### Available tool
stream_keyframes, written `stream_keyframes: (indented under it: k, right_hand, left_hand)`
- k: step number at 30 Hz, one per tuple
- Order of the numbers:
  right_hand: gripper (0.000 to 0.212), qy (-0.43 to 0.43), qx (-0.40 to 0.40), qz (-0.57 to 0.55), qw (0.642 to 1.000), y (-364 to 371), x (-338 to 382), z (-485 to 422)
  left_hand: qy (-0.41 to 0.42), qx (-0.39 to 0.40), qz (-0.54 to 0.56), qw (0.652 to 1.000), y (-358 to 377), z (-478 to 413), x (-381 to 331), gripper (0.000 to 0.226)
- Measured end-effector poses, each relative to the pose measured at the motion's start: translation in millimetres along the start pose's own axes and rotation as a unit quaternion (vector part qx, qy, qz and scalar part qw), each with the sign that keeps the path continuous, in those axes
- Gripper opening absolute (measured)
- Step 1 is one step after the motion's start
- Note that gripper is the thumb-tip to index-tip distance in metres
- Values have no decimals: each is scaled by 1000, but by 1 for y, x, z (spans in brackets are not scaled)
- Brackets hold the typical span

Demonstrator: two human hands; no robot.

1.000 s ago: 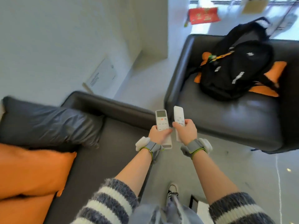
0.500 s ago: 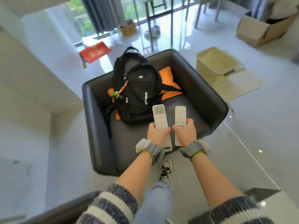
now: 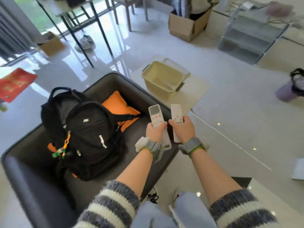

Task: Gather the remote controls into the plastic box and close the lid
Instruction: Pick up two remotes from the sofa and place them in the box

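My left hand (image 3: 156, 131) grips a white remote with a screen (image 3: 156, 115), held upright in front of me. My right hand (image 3: 182, 127) grips a second, plainer white remote (image 3: 176, 114) beside it. Both hover over the right edge of a dark armchair. Ahead on a low white table stands the yellowish plastic box (image 3: 148, 76), open, with a pale remote-like item (image 3: 169, 83) lying inside. Its clear lid (image 3: 178, 65) lies behind the box.
A black backpack (image 3: 85, 130) and an orange cushion (image 3: 116, 105) fill the dark armchair (image 3: 24, 170) on my left. Cardboard boxes (image 3: 187, 25), a table's black legs, a clear shelf unit (image 3: 251, 33) and a purple bag (image 3: 286, 91) stand around the glossy white floor.
The view has swung from a sofa to the armchair and on toward the box on the low table. Both hands keep the same grip on the remotes.
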State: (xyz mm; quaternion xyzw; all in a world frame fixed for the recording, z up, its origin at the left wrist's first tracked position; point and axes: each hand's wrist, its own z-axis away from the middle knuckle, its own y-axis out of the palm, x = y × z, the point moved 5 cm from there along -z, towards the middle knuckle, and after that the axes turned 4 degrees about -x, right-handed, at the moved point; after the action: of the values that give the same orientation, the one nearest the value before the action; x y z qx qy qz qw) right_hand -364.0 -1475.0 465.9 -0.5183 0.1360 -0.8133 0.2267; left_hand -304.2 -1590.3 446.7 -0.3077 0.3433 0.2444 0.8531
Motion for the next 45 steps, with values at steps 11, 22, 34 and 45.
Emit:
stream_keyframes:
  k: [11,22,34,45]
  right_hand:
    - [47,-22,3,13,1000,5,48,-130]
    - [40,-55,159,164,972,-78,81,-352]
    - [34,-80,246,227,939,-17,119,-385]
    - [45,-73,234,292,924,54,124,-436]
  left_hand:
    - [19,-9,45,999,54,-71,-73,59]
    - [-114,-151,117,975,243,-116,-152,60]
    - [-142,-177,113,967,234,-160,-174,53]
    - [-221,-93,50,970,234,-247,-158,59]
